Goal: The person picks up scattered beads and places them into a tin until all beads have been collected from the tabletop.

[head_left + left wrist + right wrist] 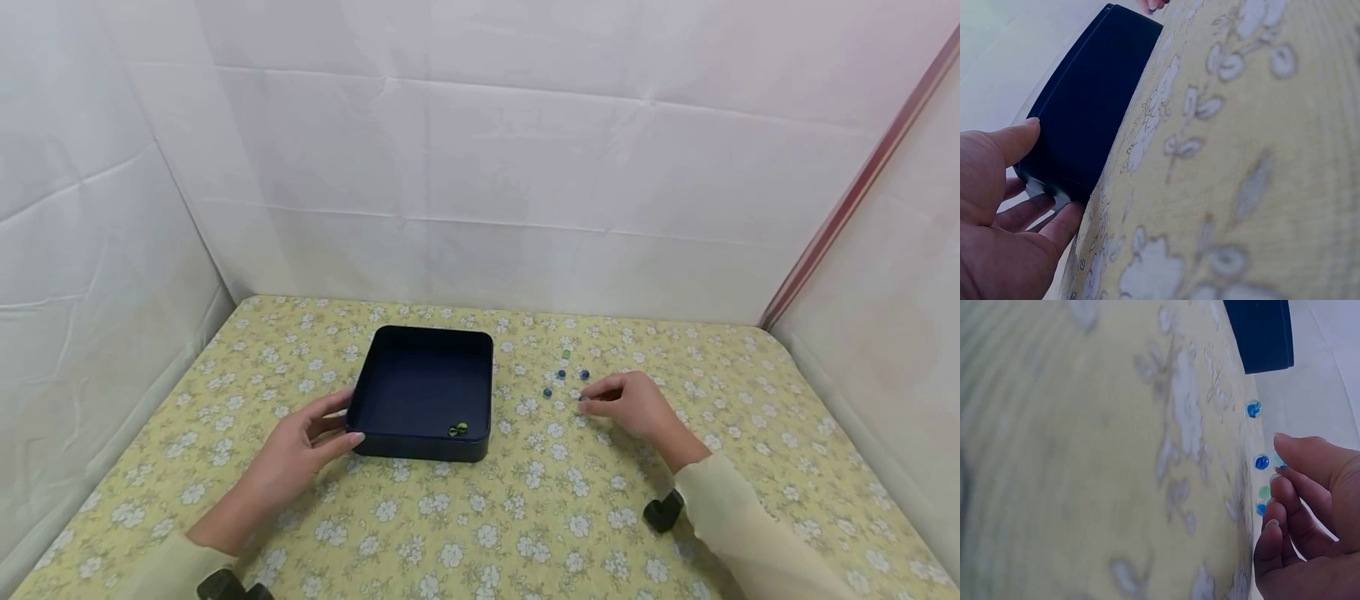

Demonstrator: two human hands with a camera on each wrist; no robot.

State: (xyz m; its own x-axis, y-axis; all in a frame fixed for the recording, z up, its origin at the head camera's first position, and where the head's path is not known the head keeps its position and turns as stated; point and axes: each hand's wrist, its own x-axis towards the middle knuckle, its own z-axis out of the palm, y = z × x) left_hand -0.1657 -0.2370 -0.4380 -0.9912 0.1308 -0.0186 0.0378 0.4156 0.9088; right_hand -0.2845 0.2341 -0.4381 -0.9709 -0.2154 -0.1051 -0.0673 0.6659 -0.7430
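Note:
A dark navy rectangular tray [422,448] with raised walls sits left of centre on the table. My left hand [303,450] holds its near left corner, thumb at the front and fingers along the left side; the left wrist view shows the thumb near the rim. A few green marbles [458,429] lie inside, in the near right corner. To the right of the tray, my right hand [628,407] pinches a small bluish marble [1279,460] between thumb and forefinger, low over the cloth. Close by lie blue marbles [547,392] and one green marble [566,354].
A yellow cloth with white flowers [480,533] covers the table. White sheeting [450,150] hangs behind it and at both sides, with a red strip [862,179] at the right corner. Dark wrist devices [663,510] are worn on both arms.

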